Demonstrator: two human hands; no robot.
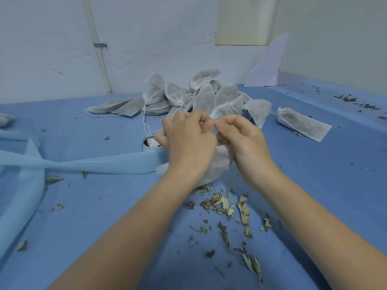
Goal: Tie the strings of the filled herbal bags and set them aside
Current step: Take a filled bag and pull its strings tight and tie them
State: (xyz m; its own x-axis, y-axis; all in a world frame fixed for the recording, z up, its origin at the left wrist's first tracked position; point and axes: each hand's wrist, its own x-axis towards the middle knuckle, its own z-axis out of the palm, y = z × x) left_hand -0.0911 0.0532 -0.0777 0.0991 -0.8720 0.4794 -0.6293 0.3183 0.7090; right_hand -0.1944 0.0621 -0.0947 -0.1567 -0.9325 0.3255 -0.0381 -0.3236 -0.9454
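At frame centre a filled herbal bag (217,164) is held off the blue surface (100,206) (heap of bags (188,95) at twelve o'clock), its strings pinched by left hand (188,141) and right hand (240,141) fingers, presumably for knotting.

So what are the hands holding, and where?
Both the left hand and the right hand pinch the top end of a white herbal bag, at its strings; the strings themselves are barely visible.
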